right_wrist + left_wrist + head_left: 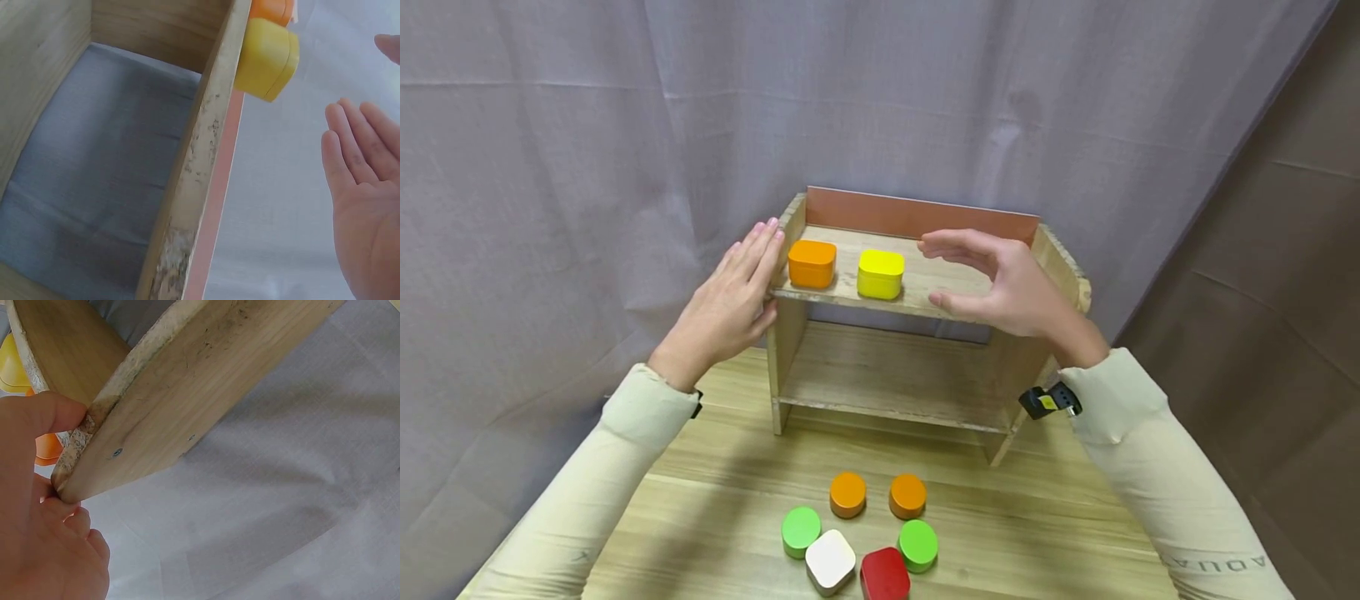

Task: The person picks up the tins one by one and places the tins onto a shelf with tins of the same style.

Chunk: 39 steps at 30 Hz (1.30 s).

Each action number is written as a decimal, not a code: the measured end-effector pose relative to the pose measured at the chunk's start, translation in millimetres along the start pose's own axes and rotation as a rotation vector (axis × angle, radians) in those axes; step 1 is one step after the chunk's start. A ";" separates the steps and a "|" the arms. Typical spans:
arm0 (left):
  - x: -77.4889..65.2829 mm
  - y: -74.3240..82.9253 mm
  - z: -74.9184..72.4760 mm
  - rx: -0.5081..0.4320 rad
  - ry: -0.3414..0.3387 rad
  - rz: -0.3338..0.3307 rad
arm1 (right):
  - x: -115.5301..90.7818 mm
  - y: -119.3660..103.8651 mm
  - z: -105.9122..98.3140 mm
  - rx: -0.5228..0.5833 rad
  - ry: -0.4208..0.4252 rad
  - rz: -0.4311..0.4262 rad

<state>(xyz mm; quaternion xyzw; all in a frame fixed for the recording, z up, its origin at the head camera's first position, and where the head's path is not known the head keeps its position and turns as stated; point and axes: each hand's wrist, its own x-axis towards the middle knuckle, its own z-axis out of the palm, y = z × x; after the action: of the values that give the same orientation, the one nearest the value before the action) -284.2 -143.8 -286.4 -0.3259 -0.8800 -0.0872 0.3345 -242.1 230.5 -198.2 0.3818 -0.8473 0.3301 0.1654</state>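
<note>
A small wooden shelf (891,379) stands on the table. My left hand (730,296) holds its left side panel (144,406) at the upper front corner, the thumb on the front edge and the fingers at the top. On the top board sit an orange rounded block (812,264) and, to its right, a yellow rounded block (881,274). My right hand (1000,279) hovers over the right part of that board, apart from the yellow block. Its fingers are extended, the thumb is spread away from them, and nothing lies between.
On the table before the shelf lie two orange round blocks (847,495), two green round blocks (801,532), a white block (831,562) and a red block (885,575). A reddish-brown back strip (917,215) edges the shelf's top. Grey curtain (880,100) hangs behind.
</note>
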 end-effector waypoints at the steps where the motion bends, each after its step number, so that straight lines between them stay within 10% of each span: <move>1: -0.1 -0.2 -0.1 -0.001 -0.001 -0.001 | -3.2 -1.5 -0.7 -0.012 -0.005 -0.018; 20: -1.6 -3.5 -1.9 -0.001 -0.010 -0.011 | -61.5 -8.4 33.0 -0.073 -0.236 -0.180; 39: -1.8 -3.9 -1.4 -0.005 -0.004 -0.008 | -117.6 14.9 94.4 -0.014 -0.488 -0.052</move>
<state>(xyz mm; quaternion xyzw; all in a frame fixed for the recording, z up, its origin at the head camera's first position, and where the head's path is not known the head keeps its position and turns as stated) -284.9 -148.3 -286.3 -0.3233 -0.8817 -0.0901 0.3317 -179.2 236.4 -335.9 0.4709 -0.8542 0.2178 -0.0329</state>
